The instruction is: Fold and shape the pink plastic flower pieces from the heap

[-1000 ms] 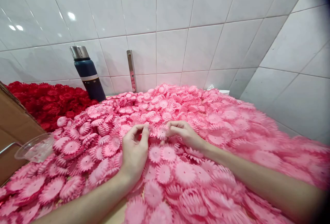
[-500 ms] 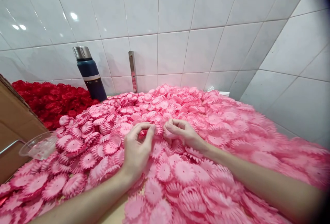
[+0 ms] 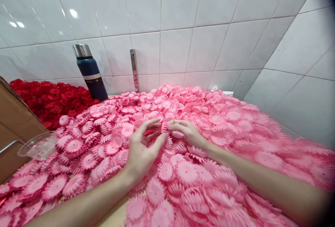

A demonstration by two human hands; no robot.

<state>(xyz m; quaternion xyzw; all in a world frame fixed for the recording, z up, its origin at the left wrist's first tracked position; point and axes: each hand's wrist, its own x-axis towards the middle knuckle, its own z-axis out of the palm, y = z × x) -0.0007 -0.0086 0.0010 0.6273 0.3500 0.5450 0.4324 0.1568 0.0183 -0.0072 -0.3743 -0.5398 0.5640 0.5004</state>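
Both hands meet over a broad heap of pink scalloped flower discs (image 3: 187,172), thin petal-edged rounds, several with a small hole at the centre. My right hand (image 3: 187,133) pinches a small pink flower disc (image 3: 164,127) between thumb and fingers, its petals seen partly edge-on. From the left, my left hand (image 3: 143,150) comes close to that same disc, thumb and fingers apart and curved around its near side. The left thumb tip is at the disc's lower edge; whether it presses on it is hard to see.
A dark blue bottle (image 3: 94,77) with a steel cap leans by the tiled wall (image 3: 178,4), beside red flower pieces (image 3: 62,98). A metal strip (image 3: 134,70) stands against the wall. At left are a clear plastic bowl (image 3: 31,146) and a cardboard box (image 3: 15,126).
My left thumb and fingers have parted from a pinch, and that hand has moved right towards my right hand. The pink disc in my right fingers now shows more plainly.
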